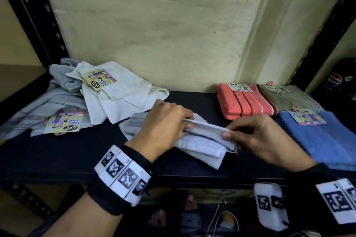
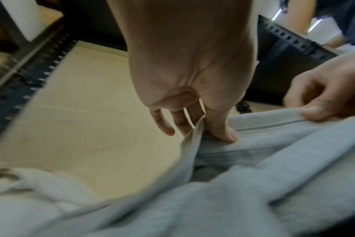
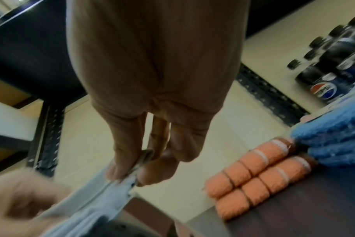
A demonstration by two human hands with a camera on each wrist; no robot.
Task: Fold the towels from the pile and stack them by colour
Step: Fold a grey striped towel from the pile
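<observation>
A light grey towel [image 1: 204, 140] lies partly folded at the middle of the dark shelf [image 1: 57, 158]. My left hand [image 1: 163, 125] pinches its folded upper edge at the left end, thumb in front [image 2: 221, 133]. My right hand [image 1: 248, 131] pinches the same edge at the right end between thumb and fingers [image 3: 130, 170]. The grey towel [image 2: 253, 160] fills the lower left wrist view, and its edge [image 3: 103, 200] runs down-left in the right wrist view. An unfolded pile of grey and white towels [image 1: 107, 90] with paper labels sits at the back left.
Folded towels lie at the right: an orange striped one [image 1: 244, 102], an olive one [image 1: 290, 96] behind it, a blue one [image 1: 325, 138] in front. Black rack posts [image 1: 32, 15] stand at both sides. Pepsi bottles [image 3: 334, 70] stand beyond the right post. A pale wall [image 1: 163, 25] backs the shelf.
</observation>
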